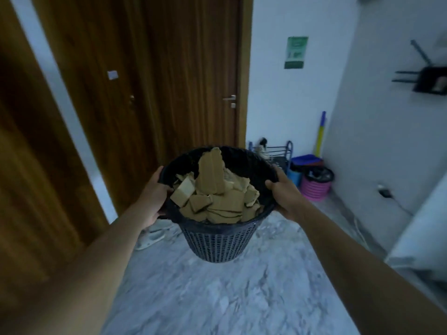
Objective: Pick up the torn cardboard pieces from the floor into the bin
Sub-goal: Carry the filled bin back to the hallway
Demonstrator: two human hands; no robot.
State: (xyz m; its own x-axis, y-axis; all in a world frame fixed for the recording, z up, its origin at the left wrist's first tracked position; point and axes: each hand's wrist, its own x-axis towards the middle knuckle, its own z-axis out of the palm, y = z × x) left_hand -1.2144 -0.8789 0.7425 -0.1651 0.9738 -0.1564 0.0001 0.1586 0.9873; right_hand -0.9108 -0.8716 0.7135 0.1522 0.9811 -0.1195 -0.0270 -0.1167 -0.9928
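I hold the dark mesh bin up off the marble floor, my left hand gripping its left rim and my right hand curled over the right rim. Torn cardboard pieces fill it, one tall piece standing above the rest. Wooden doors stand ahead.

The bin is a round, dark plastic basket with lattice sides that taper toward a smaller base. It is off the marbled floor, its mouth tipped slightly toward the camera, and is gripped at the rim on either side by the left hand and the right hand. Torn cardboard pieces fill it near the brim – brown, ragged-edged, jumbled flat and slanted – with one tall piece standing upright above the rim.
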